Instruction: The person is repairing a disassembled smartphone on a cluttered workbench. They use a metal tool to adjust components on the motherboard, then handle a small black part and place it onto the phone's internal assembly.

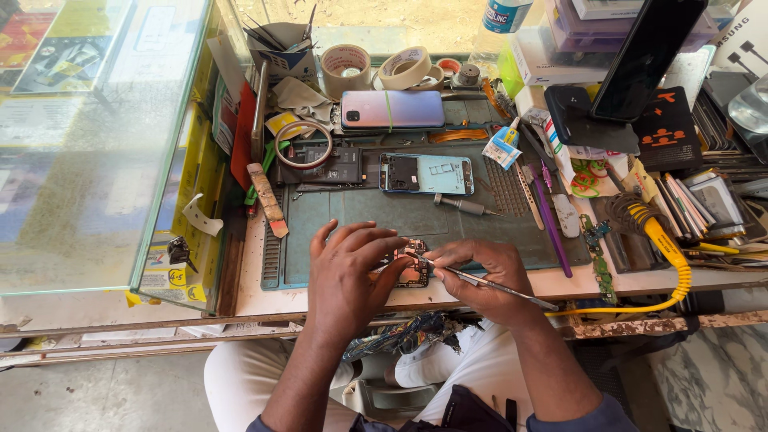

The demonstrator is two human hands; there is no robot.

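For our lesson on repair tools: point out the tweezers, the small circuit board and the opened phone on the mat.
tweezers [490,284], head view, middle of the metal shaft.
small circuit board [414,268], head view, its exposed centre.
opened phone [426,174], head view, its inner frame.

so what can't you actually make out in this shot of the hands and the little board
- Head view: most of the small circuit board is covered by the left hand fingers.
- Head view: the tweezers tip, where it meets the board, is too small to make out.
- Head view: parts on the board are too small to tell apart.
- Head view: the yellow cable runs below the bench edge; its end is hidden.
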